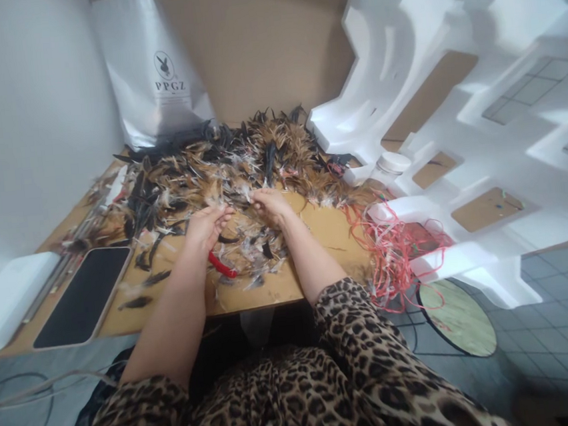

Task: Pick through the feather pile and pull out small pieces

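Brown and black feathers [194, 168] lie in a thick heap across the table [326, 232]. At its near edge are my two hands, a short gap apart. My left hand [208, 227] is closed in a pinch; what sits between its fingertips is too small to make out. Thumb and fingers of my right hand [270, 205] pinch a feather with a pale fluffy base. Beneath and between the hands lie loose feather scraps [260, 245]. A red curved object [222, 264], perhaps a tool handle, rests beside my left wrist, partly hidden by it.
To the left lie a phone [85, 296] and a white box-shaped object [16, 299]. A white PPGZ bag [150, 72] stands behind the heap. At right are tangled red strings [393, 249], a white-lidded jar [392, 164] and large white foam pieces [495, 105]. A round stool seat [457, 317] stands below.
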`<action>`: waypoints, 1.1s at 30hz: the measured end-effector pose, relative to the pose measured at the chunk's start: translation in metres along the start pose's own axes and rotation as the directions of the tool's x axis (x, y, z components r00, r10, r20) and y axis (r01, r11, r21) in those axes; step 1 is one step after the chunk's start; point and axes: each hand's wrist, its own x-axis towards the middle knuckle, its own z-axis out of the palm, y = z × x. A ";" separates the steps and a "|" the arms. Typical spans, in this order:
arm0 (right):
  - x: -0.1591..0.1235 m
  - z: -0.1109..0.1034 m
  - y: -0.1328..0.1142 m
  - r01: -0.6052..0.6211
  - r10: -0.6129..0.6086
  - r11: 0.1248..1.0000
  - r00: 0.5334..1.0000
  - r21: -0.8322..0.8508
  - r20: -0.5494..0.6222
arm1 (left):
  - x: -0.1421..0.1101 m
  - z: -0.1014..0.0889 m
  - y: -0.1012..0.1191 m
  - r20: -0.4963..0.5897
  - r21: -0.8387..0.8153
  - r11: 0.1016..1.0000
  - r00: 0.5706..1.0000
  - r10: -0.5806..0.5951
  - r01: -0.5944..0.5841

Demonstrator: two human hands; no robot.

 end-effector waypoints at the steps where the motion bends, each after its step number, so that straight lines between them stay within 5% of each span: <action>1: 0.000 0.002 -0.001 -0.015 0.013 0.997 1.000 0.075 0.025 | -0.001 0.001 0.000 0.004 0.009 1.000 1.000 -0.018 0.018; 6: -0.001 0.016 0.005 0.000 -0.012 0.991 0.996 0.134 0.083 | -0.005 0.007 -0.002 0.032 0.037 0.997 0.997 -0.069 0.068; 13: -0.004 0.030 0.017 0.256 -0.249 0.960 0.966 -0.115 0.068 | -0.008 0.010 0.001 0.042 0.002 0.996 0.995 -0.088 0.088; 26: -0.007 0.034 0.016 0.426 -0.431 0.841 0.900 -0.333 0.063 | -0.006 0.010 0.000 0.034 -0.040 0.997 0.998 -0.059 0.060; 33: -0.004 0.030 0.019 0.233 -0.223 0.961 0.971 -0.149 0.083 | -0.006 0.007 -0.003 0.037 0.053 0.999 0.999 0.005 -0.007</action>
